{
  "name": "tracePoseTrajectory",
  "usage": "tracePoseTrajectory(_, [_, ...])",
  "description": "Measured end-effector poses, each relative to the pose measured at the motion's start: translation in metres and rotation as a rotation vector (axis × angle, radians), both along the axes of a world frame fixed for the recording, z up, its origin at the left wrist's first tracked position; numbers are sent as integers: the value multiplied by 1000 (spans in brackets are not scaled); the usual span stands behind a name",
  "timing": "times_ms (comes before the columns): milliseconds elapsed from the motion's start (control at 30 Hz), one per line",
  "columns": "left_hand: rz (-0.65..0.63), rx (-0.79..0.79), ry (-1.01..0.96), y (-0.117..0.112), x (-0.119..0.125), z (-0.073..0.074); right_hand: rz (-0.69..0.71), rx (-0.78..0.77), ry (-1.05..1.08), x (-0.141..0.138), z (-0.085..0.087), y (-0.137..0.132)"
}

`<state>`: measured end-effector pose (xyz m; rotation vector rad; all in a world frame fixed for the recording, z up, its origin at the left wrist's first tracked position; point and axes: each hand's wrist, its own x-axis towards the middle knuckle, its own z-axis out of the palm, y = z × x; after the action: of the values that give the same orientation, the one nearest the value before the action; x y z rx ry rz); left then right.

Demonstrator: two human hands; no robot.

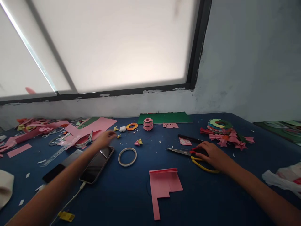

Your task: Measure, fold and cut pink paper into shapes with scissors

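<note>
My right hand (211, 153) rests on the handles of red-and-yellow scissors (188, 153) lying on the blue table, fingers curled over them. My left hand (105, 138) reaches out past a phone (97, 164) toward small yellow paper scraps (118, 136); its fingers are blurred and seem loosely bent, holding nothing I can make out. A cut pink paper sheet (163, 185) lies between my arms near the front. A ring of tape (127, 156) sits beside the phone.
Pink and green paper sheets (94, 125), a clear ruler (55, 154) and scraps crowd the left. A stacked pink paper flower (148, 124), an orange ring (132, 126) and folded paper stars (225, 133) lie toward the back. A white bag (284, 179) is at right.
</note>
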<state>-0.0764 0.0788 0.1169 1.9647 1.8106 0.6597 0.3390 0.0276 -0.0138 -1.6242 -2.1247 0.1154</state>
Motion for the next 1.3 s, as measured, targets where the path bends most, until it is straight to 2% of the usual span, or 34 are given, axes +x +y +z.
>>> tracePoseTrajectory(67, [-262, -125, 48, -18, 28, -26, 9, -67, 9, 4, 4, -4])
tracePoseTrajectory(133, [-447, -202, 74, -37, 54, -51, 33, -132, 25, 6, 9, -7])
tracePoseTrajectory(200, [-526, -232, 94, -49, 73, -68, 48, -175, 45, 6, 12, -11])
tracePoseTrajectory(300, [-560, -305, 113, -47, 84, -78, 31, -199, 70, 2, 14, -13])
tracePoseTrajectory(467, [-568, -394, -8, -38, 84, -69, -14, -187, 152, -5, 15, -17])
tracePoseTrajectory(667, [-416, -296, -316, -59, 79, -45, -43, -131, 331, -27, 29, -26])
tracePoseTrajectory(733, [-364, -228, -482, -65, 75, -40, -8, -171, 488, -38, 33, -31])
tracePoseTrajectory(800, [-326, -191, -653, -69, 71, -38, 59, -284, 748, -48, 36, -38])
tracePoseTrajectory(867, [-305, -195, -739, -73, 69, -37, 145, -402, 935, -60, 37, -46])
tracePoseTrajectory(967, [-309, -217, -761, -79, 68, -38, 276, -471, 1041, -81, 36, -59])
tracePoseTrajectory(1067, [-353, -236, -763, -87, 71, -41, 206, -538, 1143, -105, 34, -69])
tracePoseTrajectory(1200, [-452, -275, -754, -100, 80, -46, 140, -425, 1174, -127, 37, -79])
tracePoseTrajectory(1300, [-441, -309, -708, -108, 85, -48, 50, -374, 1129, -130, 43, -84])
